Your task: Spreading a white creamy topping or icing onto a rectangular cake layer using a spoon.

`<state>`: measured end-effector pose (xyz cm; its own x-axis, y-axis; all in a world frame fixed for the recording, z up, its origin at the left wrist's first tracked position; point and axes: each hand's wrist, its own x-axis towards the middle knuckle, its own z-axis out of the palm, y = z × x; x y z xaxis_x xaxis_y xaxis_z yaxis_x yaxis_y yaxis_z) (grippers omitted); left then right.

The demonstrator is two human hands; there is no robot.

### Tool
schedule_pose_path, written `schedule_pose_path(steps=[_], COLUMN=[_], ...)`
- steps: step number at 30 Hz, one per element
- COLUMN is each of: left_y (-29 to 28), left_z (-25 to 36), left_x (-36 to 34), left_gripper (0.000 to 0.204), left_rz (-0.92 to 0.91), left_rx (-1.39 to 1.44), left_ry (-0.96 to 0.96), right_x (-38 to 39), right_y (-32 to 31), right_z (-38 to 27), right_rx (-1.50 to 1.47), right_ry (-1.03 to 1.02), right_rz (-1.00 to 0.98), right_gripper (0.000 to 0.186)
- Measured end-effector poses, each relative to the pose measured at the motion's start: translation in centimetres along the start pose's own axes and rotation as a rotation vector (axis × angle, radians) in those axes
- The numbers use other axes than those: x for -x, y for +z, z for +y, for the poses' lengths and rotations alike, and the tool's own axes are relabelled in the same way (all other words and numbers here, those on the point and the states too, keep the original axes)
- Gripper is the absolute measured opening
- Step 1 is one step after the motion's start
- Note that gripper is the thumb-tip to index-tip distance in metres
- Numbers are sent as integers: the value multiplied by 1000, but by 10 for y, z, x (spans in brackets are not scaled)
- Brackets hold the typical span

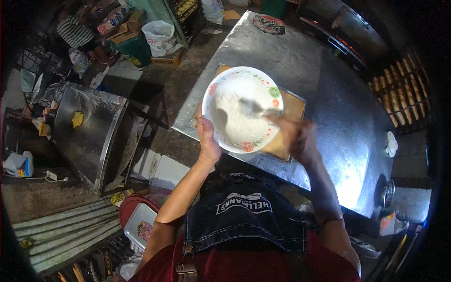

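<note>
My left hand [209,141] grips the left side of a white bowl [247,145] with fruit prints inside its rim. The thumb lies along the outer wall and the fingers pass out of sight beneath. A thick white creamy mixture [235,120] fills much of the bowl. My right hand [298,136], smeared by motion, is closed at the bowl's right rim around a spoon [251,107], whose blurred grey head dips into the mixture. Below the bowl, a rectangular tray [295,107] with a tan surface lies on the metal table, partly covered by the bowl.
The metal table [347,108] stretches ahead and to the right. A white cloth [391,144] lies near its right edge, by racks of long bread [401,91]. At left stands another metal-topped table [87,127] with a yellow lump. A person in a striped shirt [75,32] is at far left.
</note>
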<state>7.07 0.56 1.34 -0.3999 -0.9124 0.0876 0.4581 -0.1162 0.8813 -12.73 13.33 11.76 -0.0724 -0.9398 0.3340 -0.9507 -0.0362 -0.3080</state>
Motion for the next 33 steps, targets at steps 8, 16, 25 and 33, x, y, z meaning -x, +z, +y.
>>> schedule_pose_path(steps=[8,16,25,33], left_y=[25,24,2,-18], left_z=[9,24,51,39], left_x=[10,0,-26,-22], left_gripper=[88,105,103,104], left_rz=[-50,-36,-188,-41], left_rx=[-125,-120,-187,-191], left_ry=[114,73,171,228], right_x=[-2,-6,-60,-28], right_y=[-9,-22,-62,-17], right_z=[-10,72,21,9], right_rx=[-98,98,537,-4], right_ry=[48,-102,-410,-223], right_rz=[-334,-50,-53,-160], right_gripper=[34,23,31,28])
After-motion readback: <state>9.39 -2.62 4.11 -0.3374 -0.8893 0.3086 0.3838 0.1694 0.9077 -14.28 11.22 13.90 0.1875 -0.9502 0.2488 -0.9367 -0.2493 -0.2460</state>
